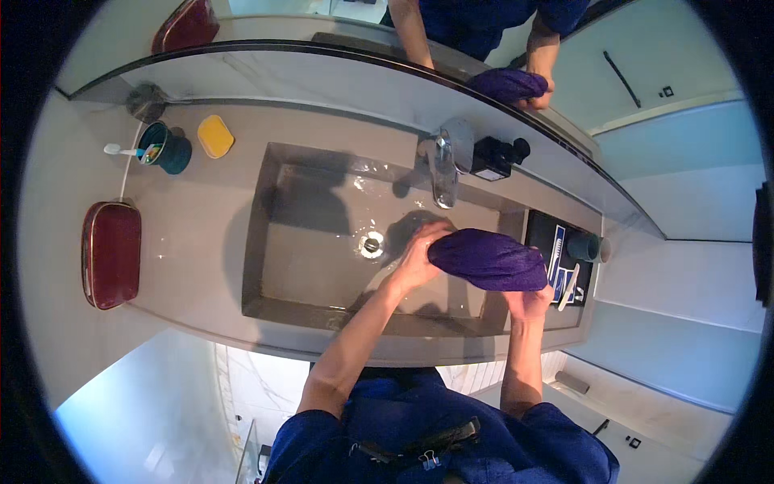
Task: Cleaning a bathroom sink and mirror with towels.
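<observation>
A bunched dark purple cloth [487, 260] is stretched above the right part of the wet rectangular sink basin [302, 272]. At its left end is my left hand [420, 257], its fingers partly hidden behind the fabric. My right hand [531, 300] grips the other end from below, with some fingers covered by the cloth. Just beyond the cloth, the chrome faucet [445, 175] reaches over the basin, and I cannot tell whether water runs from it. To the left of my hands, the round metal drain [370, 245] sits in the basin floor.
Behind the faucet stands a black bottle [493, 158]. A black tray [538, 227] with packets and a cup [583, 247] lies right. Leftward are a yellow soap-like block [215, 137], a green cup [172, 151] holding a toothbrush [121, 150], and a maroon zip pouch [112, 255]. A mirror [338, 27] runs behind.
</observation>
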Demonstrator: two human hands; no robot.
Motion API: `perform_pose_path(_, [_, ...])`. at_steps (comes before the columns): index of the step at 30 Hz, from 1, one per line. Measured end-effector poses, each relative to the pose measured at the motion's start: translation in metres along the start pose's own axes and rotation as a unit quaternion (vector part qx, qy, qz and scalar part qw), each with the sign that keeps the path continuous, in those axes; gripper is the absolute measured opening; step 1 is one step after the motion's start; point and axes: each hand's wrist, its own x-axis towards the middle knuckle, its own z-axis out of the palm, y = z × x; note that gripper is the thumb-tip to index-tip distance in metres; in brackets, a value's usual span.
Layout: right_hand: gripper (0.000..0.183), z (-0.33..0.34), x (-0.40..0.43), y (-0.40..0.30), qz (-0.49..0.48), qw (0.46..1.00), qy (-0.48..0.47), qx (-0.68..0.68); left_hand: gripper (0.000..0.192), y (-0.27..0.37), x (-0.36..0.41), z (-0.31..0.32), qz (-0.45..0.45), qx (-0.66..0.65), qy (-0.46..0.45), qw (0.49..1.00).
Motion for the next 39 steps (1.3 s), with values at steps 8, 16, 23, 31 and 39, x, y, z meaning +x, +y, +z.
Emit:
perform_pose_path(8, [0.036, -0.099, 0.007, 0.049, 0.238, 0.959, 0.101, 0.113, 0.073, 0.026, -0.001, -0.016, -0.087, -0.070, -0.108, 0.988])
perform_pose_path(16, [0.075, -0.034, 0.032, 0.148, 0.427, 0.900, -0.006, 0.092, 0.072, 0.068, -0.015, -0.018, 0.109, 0.050, -0.394, 0.911])
perform_pose_path(23, [0.016, -0.009, 0.050, 0.174, 0.224, 0.963, 0.133, 0.073, 0.044, 0.041, -0.044, -0.063, -0.121, -0.229, 0.106, 0.960])
perform_pose_path(31, [0.012, 0.042, 0.081, 0.168, -0.124, 0.772, -0.274, -0.559, 0.030, -0.082, -0.071, -0.065, -0.394, -0.620, 0.226, 0.639])
perform_pose_path(39, [0.037, 0.053, 0.040, 0.157, 0.277, 0.931, 0.164, 0.171, 0.022, -0.011, -0.059, -0.096, -0.193, -0.326, 0.257, 0.889])
